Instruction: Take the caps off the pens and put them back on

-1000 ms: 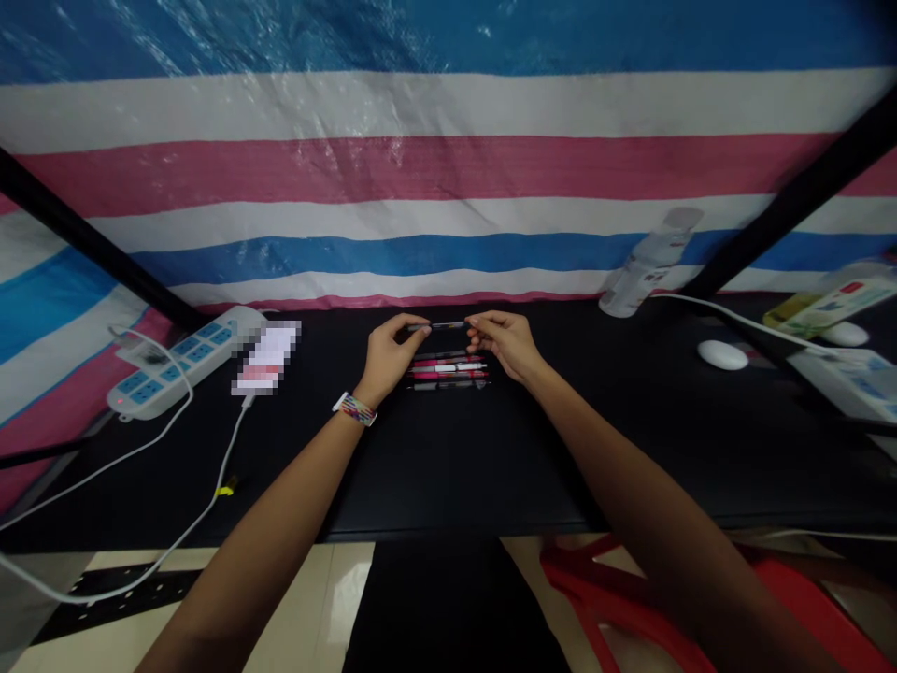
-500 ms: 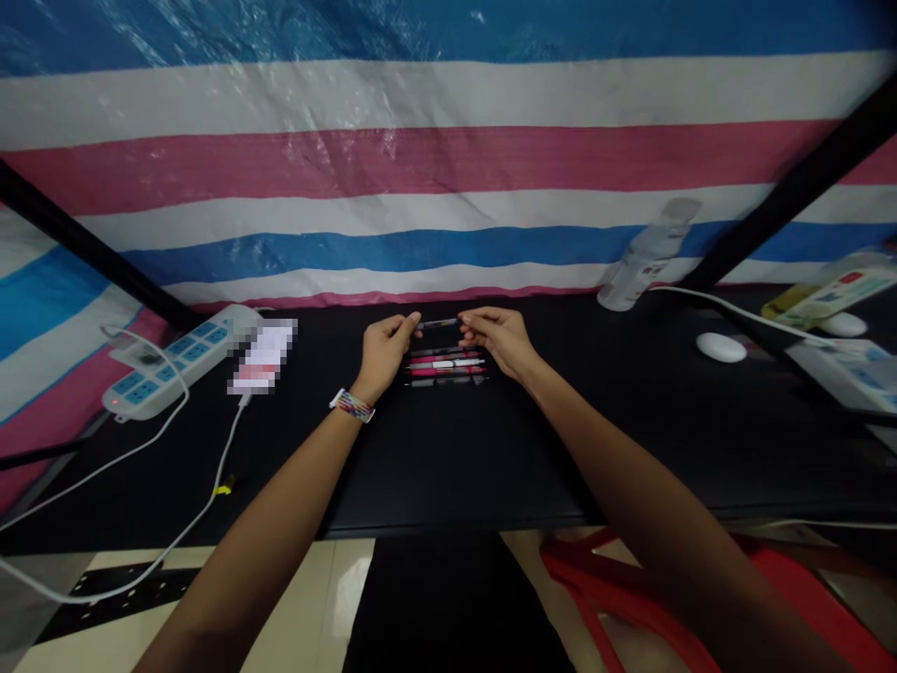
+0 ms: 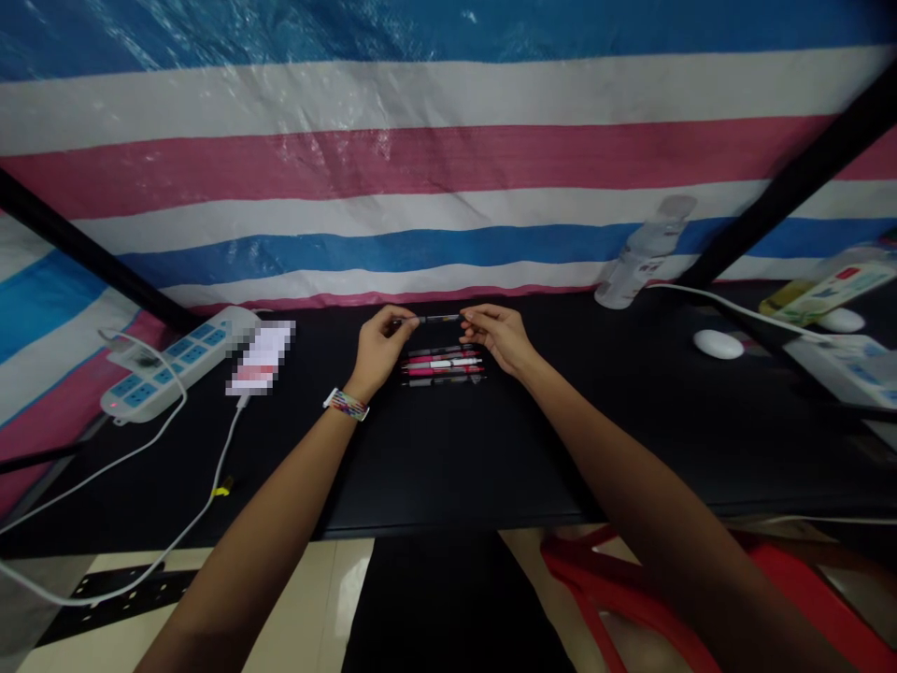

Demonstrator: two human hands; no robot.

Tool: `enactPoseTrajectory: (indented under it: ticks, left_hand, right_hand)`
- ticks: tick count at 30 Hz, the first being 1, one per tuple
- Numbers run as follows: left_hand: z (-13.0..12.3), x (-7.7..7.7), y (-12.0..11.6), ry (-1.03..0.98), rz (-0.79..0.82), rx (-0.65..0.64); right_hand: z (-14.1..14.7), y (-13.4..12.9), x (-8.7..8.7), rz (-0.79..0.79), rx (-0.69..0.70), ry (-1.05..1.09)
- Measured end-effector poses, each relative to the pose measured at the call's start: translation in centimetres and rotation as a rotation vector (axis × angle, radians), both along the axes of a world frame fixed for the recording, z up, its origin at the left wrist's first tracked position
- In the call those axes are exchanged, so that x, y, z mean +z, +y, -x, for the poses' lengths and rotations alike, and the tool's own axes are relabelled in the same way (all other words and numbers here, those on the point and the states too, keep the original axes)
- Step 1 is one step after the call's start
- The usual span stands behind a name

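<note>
- the left hand (image 3: 382, 344) is closed in a pinch, thumb and fingers gripping the left end of a slim dark plastic pen (image 3: 440, 319); the right hand (image 3: 499, 338) grips its right end by the fingertips, the other fingers curled in
- this pen is in the middle stretch of the black flat-topped desk (image 3: 455, 458), towards the back edge; whether it touches the top or hangs just above, i cannot tell
- its long axis runs left to right, nearly parallel to the desk's front edge; which end is the writing tip is too small and too covered by fingers to tell
- just nearer the front edge lies a row of slim pink, white and dark pens (image 3: 443, 371), side by side, long axes much like that of the held one; a white-barrelled pen (image 3: 447, 364) shows brightest among them
- as i judge it, the work is partway along; several pens are lined up and let go, while the held one is not yet released and lies apart from the row
- farther out, a long white power strip with blue sockets (image 3: 140, 393) lies towards the desk's left edge; a clear plastic bottle with a pale cap (image 3: 641, 257) is by the back edge, right of the hands
</note>
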State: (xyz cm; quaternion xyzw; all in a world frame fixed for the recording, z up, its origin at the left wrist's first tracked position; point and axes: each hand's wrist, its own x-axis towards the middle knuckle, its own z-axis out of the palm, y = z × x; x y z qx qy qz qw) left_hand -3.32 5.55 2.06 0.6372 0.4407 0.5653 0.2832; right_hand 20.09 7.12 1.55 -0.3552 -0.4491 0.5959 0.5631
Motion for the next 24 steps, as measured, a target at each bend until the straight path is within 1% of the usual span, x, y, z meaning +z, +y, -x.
enactPoseTrajectory:
  ticks: [3,6,9,14,17,19,21,24]
  left_hand:
    - [0.05,0.04,-0.07,0.028,0.029,0.043]
    - [0.13,0.18,-0.08,-0.022,0.011,0.019]
    - [0.19,0.38,-0.09,0.019,0.028,0.023]
    - [0.27,0.32,-0.24,0.007,0.001,0.023]
    - [0.46,0.11,-0.30,0.057,0.060,0.082]
    - [0.55,0.06,-0.23,0.058,0.071,0.107]
    - [0.55,0.12,-0.06,0.008,0.052,0.080]
    - [0.52,0.28,0.15,-0.085,0.026,0.000]
  right_hand:
    - [0.01,0.04,0.03,0.004,0.012,0.013]
    - [-0.04,0.15,0.04,0.018,-0.016,0.024]
    - [-0.09,0.22,0.07,0.027,-0.017,0.025]
    - [-0.02,0.17,0.13,0.030,-0.015,0.023]
    - [0.05,0.13,0.14,0.028,0.010,0.011]
    - [0.06,0.14,0.10,0.025,0.019,0.007]
    - [0.02,0.19,0.03,0.024,0.011,0.006]
    - [-0.09,0.30,-0.09,0.024,-0.006,0.017]
